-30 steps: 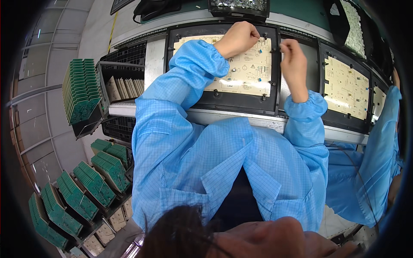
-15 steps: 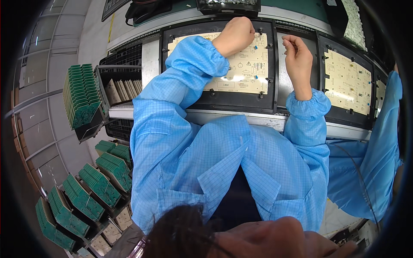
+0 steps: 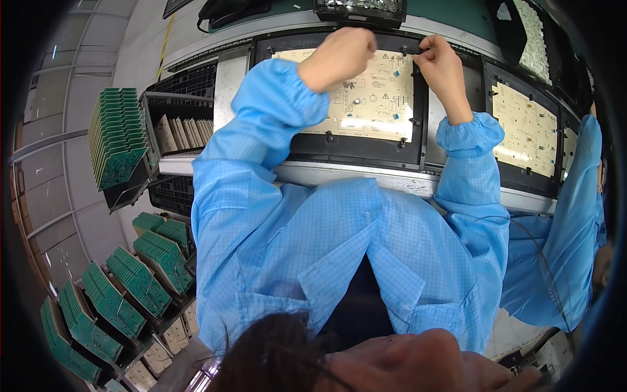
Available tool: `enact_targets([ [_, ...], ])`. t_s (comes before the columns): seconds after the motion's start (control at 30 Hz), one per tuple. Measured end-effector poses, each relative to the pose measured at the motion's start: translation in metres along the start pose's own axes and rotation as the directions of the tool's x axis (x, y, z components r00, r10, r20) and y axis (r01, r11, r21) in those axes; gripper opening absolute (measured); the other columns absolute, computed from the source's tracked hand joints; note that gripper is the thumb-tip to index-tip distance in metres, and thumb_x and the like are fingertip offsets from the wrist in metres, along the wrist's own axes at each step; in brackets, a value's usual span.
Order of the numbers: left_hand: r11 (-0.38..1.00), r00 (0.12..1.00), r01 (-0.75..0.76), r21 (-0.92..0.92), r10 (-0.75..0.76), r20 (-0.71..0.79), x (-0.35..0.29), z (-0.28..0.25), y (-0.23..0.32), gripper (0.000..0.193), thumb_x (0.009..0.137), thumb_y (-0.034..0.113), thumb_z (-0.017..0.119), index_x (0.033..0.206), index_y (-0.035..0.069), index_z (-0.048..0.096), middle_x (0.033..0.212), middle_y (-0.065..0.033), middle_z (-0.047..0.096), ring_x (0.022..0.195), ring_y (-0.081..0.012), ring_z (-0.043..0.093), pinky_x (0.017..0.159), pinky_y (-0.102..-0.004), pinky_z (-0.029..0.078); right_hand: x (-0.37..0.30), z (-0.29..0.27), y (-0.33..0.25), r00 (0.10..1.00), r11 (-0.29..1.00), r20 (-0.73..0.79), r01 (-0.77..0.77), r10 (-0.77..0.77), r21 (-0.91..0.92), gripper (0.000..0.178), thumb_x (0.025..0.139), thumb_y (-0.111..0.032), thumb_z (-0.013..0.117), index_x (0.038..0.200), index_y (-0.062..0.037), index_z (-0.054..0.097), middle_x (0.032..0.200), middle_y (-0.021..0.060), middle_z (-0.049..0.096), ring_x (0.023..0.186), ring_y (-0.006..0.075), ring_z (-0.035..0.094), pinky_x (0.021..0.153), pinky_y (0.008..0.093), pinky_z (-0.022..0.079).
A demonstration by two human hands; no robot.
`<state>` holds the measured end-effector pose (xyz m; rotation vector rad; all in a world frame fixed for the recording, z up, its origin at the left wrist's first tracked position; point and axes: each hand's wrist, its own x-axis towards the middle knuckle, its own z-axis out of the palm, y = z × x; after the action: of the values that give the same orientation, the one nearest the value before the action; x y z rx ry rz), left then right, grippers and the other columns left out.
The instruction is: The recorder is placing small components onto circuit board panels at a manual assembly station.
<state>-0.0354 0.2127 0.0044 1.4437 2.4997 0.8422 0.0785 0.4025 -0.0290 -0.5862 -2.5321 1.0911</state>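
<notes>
A cream circuit board (image 3: 385, 124) with small blue and dark parts lies in a black carrier frame (image 3: 313, 149) before me. Over its upper part, my left hand (image 3: 338, 59) is closed with the fingers curled; whatever lies under its fingertips is hidden. My right hand (image 3: 444, 73) is at the frame's upper right edge, thumb and forefinger brought together in a pinch. If anything is between them, it is too small to make out. Along the frame's rim stand several black clips (image 3: 415, 121) around the board.
Another board (image 3: 516, 134) in a black frame sits to the right, near a person's blue sleeve (image 3: 578, 163). Beyond the line are bins of small parts (image 3: 360, 5) and white pieces (image 3: 532, 42). Racks of green boards (image 3: 117, 140) stand at left, with more racked boards (image 3: 137, 281) below.
My left hand has shifted left, uncovering more of the board's right part. My right hand has moved left and up to the frame's edge, its fingers drawing together.
</notes>
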Motion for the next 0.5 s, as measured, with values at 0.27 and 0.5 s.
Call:
enact_targets([
  [0.27,0.990,0.973,0.130,0.059,-0.139,0.183,-0.055,0.008,-0.003,0.017,0.077,0.008,0.069,0.090,-0.003,0.066,0.088,-0.0191,0.067,0.088,-0.0341,0.064,0.079,-0.0409,0.049,0.014,0.008,-0.001,0.999,0.993,0.043,-0.017,0.021,-0.113,0.031,0.075,-0.011,0.074,0.100,-0.0048,0.057,0.076,0.0111,0.067,0.073,0.0251,0.067,0.067,0.0353,0.050],
  [0.5,0.995,0.985,0.093,-0.034,-0.088,0.146,-0.054,0.014,-0.011,0.015,0.079,0.009,0.068,0.087,-0.004,0.067,0.088,-0.0201,0.066,0.088,-0.0343,0.063,0.080,-0.0412,0.049,0.022,0.016,0.005,0.998,0.972,0.053,-0.024,0.037,-0.233,0.030,0.073,-0.011,0.073,0.098,-0.0047,0.057,0.077,0.0110,0.066,0.076,0.0272,0.067,0.069,0.0367,0.050],
])
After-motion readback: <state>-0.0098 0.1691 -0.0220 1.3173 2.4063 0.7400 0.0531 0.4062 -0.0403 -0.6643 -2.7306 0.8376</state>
